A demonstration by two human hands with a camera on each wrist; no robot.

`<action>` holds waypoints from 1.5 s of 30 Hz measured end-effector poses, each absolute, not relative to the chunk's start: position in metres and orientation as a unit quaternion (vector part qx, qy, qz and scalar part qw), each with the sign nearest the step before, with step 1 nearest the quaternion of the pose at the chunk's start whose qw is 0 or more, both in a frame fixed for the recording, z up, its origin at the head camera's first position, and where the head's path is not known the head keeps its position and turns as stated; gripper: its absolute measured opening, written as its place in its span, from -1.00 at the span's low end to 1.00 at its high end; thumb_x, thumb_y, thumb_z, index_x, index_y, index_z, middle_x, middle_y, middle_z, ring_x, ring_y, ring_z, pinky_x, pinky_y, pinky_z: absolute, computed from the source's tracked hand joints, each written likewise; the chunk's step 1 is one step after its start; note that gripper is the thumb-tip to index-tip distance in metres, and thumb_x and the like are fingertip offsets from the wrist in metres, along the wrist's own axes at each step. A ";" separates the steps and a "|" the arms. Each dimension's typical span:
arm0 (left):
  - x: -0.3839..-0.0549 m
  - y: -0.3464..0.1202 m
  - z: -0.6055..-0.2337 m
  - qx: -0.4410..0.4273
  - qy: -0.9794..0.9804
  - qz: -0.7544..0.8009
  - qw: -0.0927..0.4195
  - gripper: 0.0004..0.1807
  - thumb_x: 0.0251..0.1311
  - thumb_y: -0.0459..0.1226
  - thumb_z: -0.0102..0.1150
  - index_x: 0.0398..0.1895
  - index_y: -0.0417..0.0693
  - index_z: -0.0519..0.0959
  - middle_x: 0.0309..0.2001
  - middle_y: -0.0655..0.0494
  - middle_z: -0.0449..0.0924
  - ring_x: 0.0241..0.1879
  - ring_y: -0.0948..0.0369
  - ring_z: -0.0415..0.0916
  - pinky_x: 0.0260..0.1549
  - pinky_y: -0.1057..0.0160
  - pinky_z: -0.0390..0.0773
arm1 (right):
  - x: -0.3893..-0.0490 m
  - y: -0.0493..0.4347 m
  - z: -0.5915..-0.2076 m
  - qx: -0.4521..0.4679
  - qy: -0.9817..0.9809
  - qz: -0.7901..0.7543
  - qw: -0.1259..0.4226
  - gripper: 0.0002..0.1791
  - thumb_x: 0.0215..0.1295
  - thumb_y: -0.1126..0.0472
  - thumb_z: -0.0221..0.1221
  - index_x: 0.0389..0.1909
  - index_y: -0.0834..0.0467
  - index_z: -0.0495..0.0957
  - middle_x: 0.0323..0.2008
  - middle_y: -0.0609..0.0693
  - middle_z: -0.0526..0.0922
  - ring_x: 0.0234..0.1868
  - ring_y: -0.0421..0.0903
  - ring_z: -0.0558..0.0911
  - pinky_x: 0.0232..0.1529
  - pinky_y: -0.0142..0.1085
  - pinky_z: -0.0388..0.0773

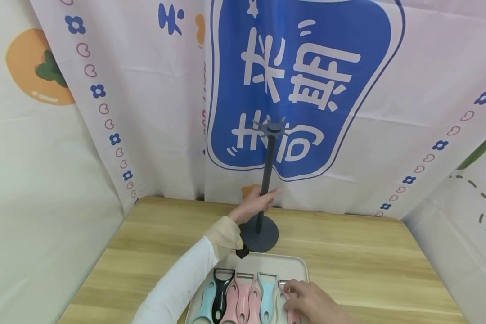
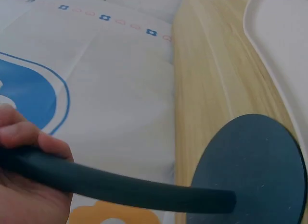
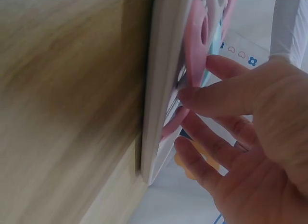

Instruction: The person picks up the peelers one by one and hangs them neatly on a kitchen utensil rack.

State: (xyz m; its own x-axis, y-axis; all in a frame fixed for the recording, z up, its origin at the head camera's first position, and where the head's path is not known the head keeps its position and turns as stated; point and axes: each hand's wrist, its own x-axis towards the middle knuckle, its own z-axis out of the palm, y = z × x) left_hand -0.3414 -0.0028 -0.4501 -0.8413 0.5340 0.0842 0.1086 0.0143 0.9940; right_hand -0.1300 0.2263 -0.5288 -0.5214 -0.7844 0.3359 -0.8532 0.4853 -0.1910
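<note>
Here we are at the left hand [image 1: 254, 206], its fingers wrapped around the slim pole of a dark grey stand [image 1: 268, 168], and over to the right hand [image 1: 312, 300], thumb and fingers pinching a pink plastic peeler [image 3: 196, 46] at the right end of a shallow off-white tray [image 1: 281, 260]. That peeler lies within the tray's rim, and we cannot tell whether it is lifted clear of the bottom.

Look at the rest of the tray, folks: from the left we count a light blue peeler [image 1: 207, 298], a glossy black one, three pink ones side by side, another light blue one and a whitish handle, packed close, some heads up, some heads down. Just behind the tray sits the stand's round base, its pole rising to a ring of prongs. Beneath it all we have the wood-grain table [image 1: 348, 252], and behind, a printed white cloth [image 1: 166, 112].
</note>
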 end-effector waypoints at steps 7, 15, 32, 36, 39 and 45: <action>-0.336 0.003 -0.470 0.216 0.699 0.671 0.117 -0.42 0.61 -0.01 0.11 -0.66 -0.02 0.37 -0.69 0.24 0.23 -0.64 0.27 0.13 -0.53 0.30 0.18 | -0.127 0.227 -0.536 0.444 -0.876 0.179 0.063 -0.76 0.10 0.00 0.54 -0.22 -0.10 0.75 0.01 -0.03 0.66 -0.13 -0.23 0.66 -0.15 -0.34 0.62; -0.334 0.006 -0.469 0.220 0.703 0.671 0.083 -0.43 0.61 -0.03 0.11 -0.66 -0.01 0.37 -0.69 0.25 0.23 -0.65 0.27 0.12 -0.52 0.29 0.17 | -0.129 0.231 -0.537 0.439 -0.882 0.152 0.075 -0.59 0.12 -0.29 0.50 -0.20 -0.12 0.72 0.04 -0.04 0.62 -0.12 -0.25 0.65 -0.15 -0.33 0.62; -0.336 0.014 -0.468 0.230 0.695 0.676 0.083 -0.41 0.62 -0.06 0.09 -0.66 -0.13 0.34 -0.70 0.27 0.20 -0.65 0.29 0.08 -0.55 0.31 0.14 | -0.126 0.246 -0.509 0.407 -0.889 0.170 0.124 -0.54 0.04 0.46 0.47 -0.16 -0.10 0.65 0.13 -0.07 0.66 0.03 -0.11 0.70 0.03 -0.20 0.71; -0.338 0.012 -0.467 0.229 0.696 0.676 0.077 -0.41 0.61 -0.05 0.10 -0.69 0.01 0.33 -0.71 0.27 0.19 -0.66 0.28 0.07 -0.57 0.31 0.13 | -0.127 0.246 -0.499 0.398 -0.888 0.184 0.141 -0.52 0.03 0.44 0.53 -0.11 -0.09 0.64 0.07 -0.17 0.67 0.06 -0.18 0.67 0.18 -0.41 0.59; -0.339 0.010 -0.466 0.227 0.695 0.678 0.078 -0.41 0.61 -0.04 0.10 -0.69 0.01 0.33 -0.70 0.27 0.20 -0.66 0.28 0.07 -0.56 0.30 0.14 | -0.128 0.244 -0.490 0.387 -0.886 0.215 0.138 -0.45 0.02 0.45 0.56 -0.07 -0.12 0.61 0.02 -0.26 0.65 0.02 -0.26 0.64 0.18 -0.59 0.45; -0.337 0.007 -0.471 0.220 0.698 0.677 0.080 -0.41 0.60 0.01 0.11 -0.68 0.01 0.34 -0.69 0.28 0.21 -0.64 0.27 0.09 -0.52 0.28 0.16 | -0.129 0.239 -0.470 0.356 -0.888 0.259 0.132 -0.39 0.13 0.40 0.55 0.06 -0.20 0.56 -0.06 -0.42 0.56 -0.09 -0.38 0.56 0.01 -0.56 0.53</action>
State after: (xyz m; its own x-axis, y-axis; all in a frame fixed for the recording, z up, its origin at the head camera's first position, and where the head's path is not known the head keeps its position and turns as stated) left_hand -0.3370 0.0075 -0.4712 -0.8901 0.4160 0.1862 0.1988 -0.0132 0.9799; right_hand -0.1293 0.2393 -0.4696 -0.7118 -0.5637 0.4191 -0.7006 0.6124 -0.3663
